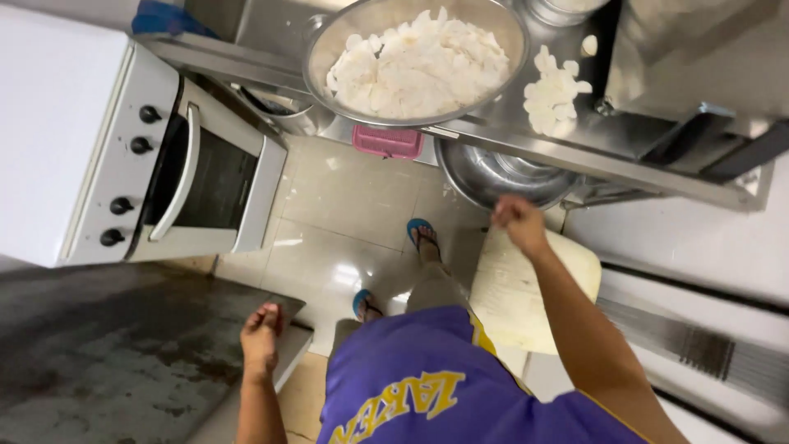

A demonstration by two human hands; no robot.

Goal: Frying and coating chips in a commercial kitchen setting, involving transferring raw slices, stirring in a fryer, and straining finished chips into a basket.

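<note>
Nearest to us is our purple jersey, and below it our feet in blue sandals on the pale tiled floor. The largest container is the wide metal bowl on the steel counter, heaped with white flat pieces; a smaller loose pile of the same white pieces lies on the counter just beside it. A second metal bowl sits on the lower shelf under the counter and looks empty.

Our right hand has its fingers closed together on the top edge of a pale cutting board, which stands tilted beside our leg, just below that lower bowl. Our left hand is loosely curled, holds nothing, and rests at the edge of a dark, stained flat surface.

A white oven with black knobs stands to the left, and a pink box sits under the counter.
</note>
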